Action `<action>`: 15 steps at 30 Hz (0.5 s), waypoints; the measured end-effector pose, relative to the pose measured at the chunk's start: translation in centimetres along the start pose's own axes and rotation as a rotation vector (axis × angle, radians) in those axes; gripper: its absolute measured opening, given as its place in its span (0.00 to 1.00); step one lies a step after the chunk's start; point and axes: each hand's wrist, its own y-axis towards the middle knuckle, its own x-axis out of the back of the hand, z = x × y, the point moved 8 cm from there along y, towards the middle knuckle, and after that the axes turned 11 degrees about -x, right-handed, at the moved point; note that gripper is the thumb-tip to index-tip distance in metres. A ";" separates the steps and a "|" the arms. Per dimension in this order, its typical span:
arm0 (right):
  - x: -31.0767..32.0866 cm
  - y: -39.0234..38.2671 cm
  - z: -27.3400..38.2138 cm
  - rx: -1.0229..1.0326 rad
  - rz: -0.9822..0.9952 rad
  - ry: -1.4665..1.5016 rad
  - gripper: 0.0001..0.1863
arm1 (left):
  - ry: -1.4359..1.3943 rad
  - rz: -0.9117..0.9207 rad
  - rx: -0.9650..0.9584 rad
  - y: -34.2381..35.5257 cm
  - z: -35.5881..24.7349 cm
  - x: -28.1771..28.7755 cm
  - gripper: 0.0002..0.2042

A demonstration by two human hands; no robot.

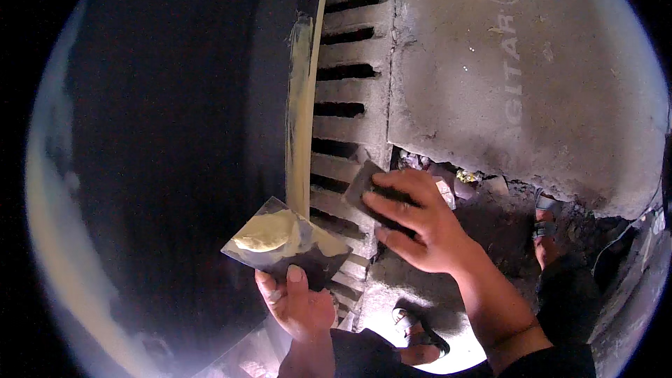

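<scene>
Yellow paste [262,234] lies heaped on a square plate [260,259], which the left hand [302,308] grips with its thumb on top; the right hand [418,222] grasps a dark flat spreader [361,182], apart from the plate and over the slotted grate [346,70]. For neat work, it seems best to hold the plate level near the streaked yellow strip [299,119] along the dark panel [168,154], load the blade lightly and draw it with even pressure. Past the grate lies a worn concrete slab [455,91], with rubble [498,186] below its edge; lighting is dim and patchy.
</scene>
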 end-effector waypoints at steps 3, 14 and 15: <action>0.2 -0.6 1.7 0.059 0.010 -0.059 0.29 | -0.041 0.092 0.007 0.3 -0.3 -2.3 0.24; -1.2 4.0 -4.2 -0.159 0.038 0.019 0.30 | 0.083 0.138 -0.259 1.6 -2.1 -0.5 0.23; -1.0 6.3 -5.6 -0.164 -0.002 0.054 0.30 | 0.066 0.121 -0.223 1.5 -1.7 -0.2 0.24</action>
